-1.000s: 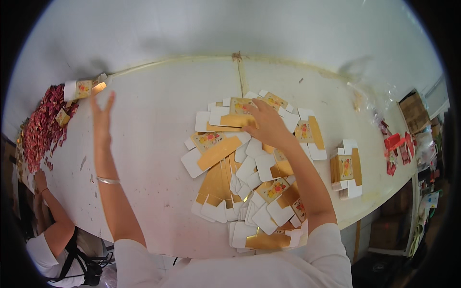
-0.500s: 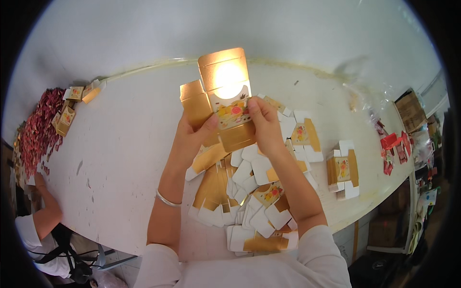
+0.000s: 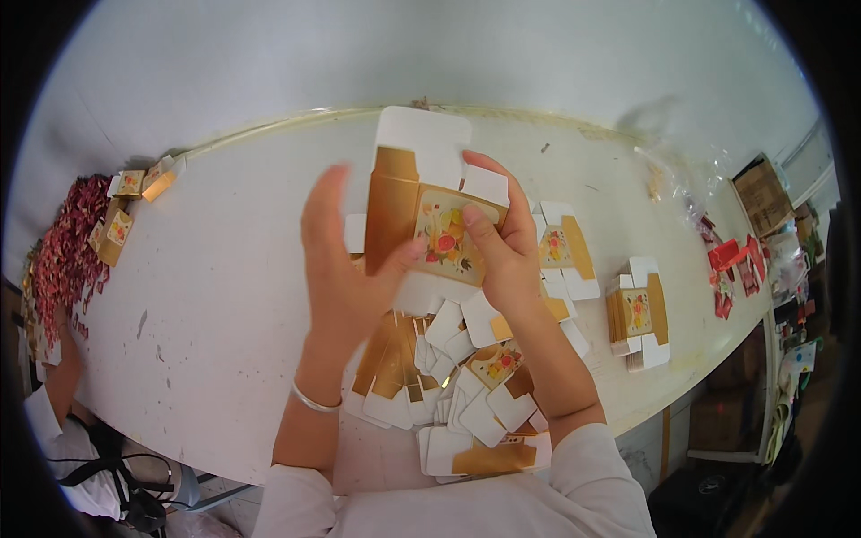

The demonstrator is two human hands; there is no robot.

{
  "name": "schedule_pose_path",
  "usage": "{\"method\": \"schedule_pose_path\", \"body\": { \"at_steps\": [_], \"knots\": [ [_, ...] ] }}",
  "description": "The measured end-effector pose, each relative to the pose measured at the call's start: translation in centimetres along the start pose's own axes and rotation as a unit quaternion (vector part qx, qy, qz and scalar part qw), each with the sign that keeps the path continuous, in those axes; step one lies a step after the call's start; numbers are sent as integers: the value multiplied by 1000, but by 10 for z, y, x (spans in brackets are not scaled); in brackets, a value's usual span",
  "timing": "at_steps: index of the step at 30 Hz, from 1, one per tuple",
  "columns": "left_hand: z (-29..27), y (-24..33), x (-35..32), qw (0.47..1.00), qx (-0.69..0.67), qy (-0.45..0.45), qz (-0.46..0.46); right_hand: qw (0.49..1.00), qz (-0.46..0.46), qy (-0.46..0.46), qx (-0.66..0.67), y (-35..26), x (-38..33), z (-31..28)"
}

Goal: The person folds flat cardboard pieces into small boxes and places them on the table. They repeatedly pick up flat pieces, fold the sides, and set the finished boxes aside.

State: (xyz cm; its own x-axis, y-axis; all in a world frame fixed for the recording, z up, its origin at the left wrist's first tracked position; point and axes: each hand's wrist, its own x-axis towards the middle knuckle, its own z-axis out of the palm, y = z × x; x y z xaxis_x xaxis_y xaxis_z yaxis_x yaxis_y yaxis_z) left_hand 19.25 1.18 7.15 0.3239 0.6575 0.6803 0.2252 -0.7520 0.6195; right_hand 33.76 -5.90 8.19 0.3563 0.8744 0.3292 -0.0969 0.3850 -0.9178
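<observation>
a: grip first. what did the hands have?

b: both held one flat box blank, gold with a flower panel and white flaps, lifted above the table. right hand pinched its right edge, thumb on the flower panel, fingers behind. left hand had its thumb pressed to the lower edge of the panel, the other fingers spread straight up beside the gold side. so both closed on the blank, the left only loosely.

a: blank's attitude?

b: upright, printed face to the camera, one wide white flap sticking up on top. partly folded or still flat, could not tell.

a: directly under it?

b: a loose pile of the same blanks, gold and white, overlapping, running from under the hands to the near edge. a bracelet sat on the left wrist.

a: further out?

b: to the right, one blank lay just beside the right hand, and a small stack stood well apart near the right edge. far left, a few folded boxes lay at the table's end next to a heap of red bits. another person's arm showed at the lower left. red packets and a carton were off the table to the right.
</observation>
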Motion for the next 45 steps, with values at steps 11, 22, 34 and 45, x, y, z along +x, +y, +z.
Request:
{"method": "schedule_pose_path", "body": {
  "at_steps": [11,22,34,45],
  "knots": [
    [11,2,-10,951,-269,-85,-128,800,-306,35,-515,10,7,5],
    [23,3,-13,953,-239,-178,-49,741,-401,2,-539,10,-7,18],
    [11,6,-9,948,-271,-148,-79,965,158,8,208,0,9,-5],
    [15,1,-11,940,-323,-62,-92,946,82,-75,305,24,10,-10]
  ]
}}
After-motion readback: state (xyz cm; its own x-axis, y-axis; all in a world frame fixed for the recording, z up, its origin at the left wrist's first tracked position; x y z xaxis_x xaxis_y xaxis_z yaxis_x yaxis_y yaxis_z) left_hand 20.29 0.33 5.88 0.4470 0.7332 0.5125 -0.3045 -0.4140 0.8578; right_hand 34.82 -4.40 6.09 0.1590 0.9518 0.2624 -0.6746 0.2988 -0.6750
